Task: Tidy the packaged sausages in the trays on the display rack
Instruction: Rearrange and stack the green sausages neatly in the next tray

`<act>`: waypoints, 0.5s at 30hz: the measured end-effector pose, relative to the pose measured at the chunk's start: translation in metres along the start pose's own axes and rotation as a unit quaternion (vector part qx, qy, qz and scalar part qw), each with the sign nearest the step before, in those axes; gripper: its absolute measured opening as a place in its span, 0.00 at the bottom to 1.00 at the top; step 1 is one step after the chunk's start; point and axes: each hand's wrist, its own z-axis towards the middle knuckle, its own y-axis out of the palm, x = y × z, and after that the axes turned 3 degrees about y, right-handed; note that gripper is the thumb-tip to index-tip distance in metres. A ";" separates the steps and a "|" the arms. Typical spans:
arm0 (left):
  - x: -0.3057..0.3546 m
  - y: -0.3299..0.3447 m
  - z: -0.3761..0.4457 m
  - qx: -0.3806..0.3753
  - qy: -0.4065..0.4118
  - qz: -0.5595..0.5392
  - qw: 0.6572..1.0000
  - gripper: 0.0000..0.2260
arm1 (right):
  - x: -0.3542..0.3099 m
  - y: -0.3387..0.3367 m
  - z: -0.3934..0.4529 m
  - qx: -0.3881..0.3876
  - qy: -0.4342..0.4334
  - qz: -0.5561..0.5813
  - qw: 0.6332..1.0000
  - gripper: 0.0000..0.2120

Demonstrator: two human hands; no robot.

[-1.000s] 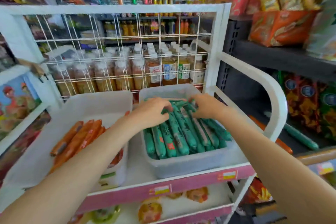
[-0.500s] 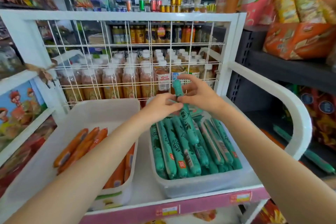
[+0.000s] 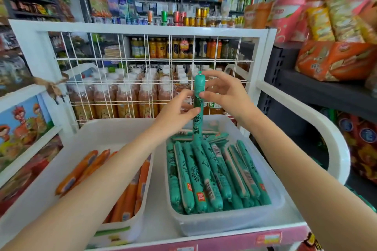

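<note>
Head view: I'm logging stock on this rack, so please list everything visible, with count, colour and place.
held sausage: one, green, upright above the right tray
green sausages: many, exact count unclear, lying in the right tray
orange sausages: several, partly hidden by an arm, in the left tray
right tray: one, translucent white, right on the rack shelf
left tray: one, white, left on the rack shelf
display rack: one, white frame with wire grid back
bottled drinks: many, brownish with white caps, behind the grid
snack packs: several, orange, on the dark shelf at right
left hand: pinches the held sausage
right hand: pinches the held sausage
</note>
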 end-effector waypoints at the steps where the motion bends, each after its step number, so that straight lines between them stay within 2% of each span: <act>1: 0.000 -0.001 -0.001 0.006 0.011 0.021 1.000 0.16 | 0.000 -0.001 0.000 0.005 -0.002 0.013 1.000 0.17; 4: -0.003 -0.003 -0.006 0.012 0.026 0.082 0.996 0.14 | 0.000 -0.003 0.002 0.019 -0.010 0.012 1.000 0.14; 7: -0.003 -0.008 -0.005 0.023 0.043 0.132 0.990 0.15 | 0.000 -0.004 0.003 0.017 -0.016 -0.004 1.000 0.14; 15: -0.009 -0.008 -0.009 0.036 0.041 0.172 0.984 0.17 | 0.003 0.003 0.003 0.045 -0.059 -0.061 0.995 0.13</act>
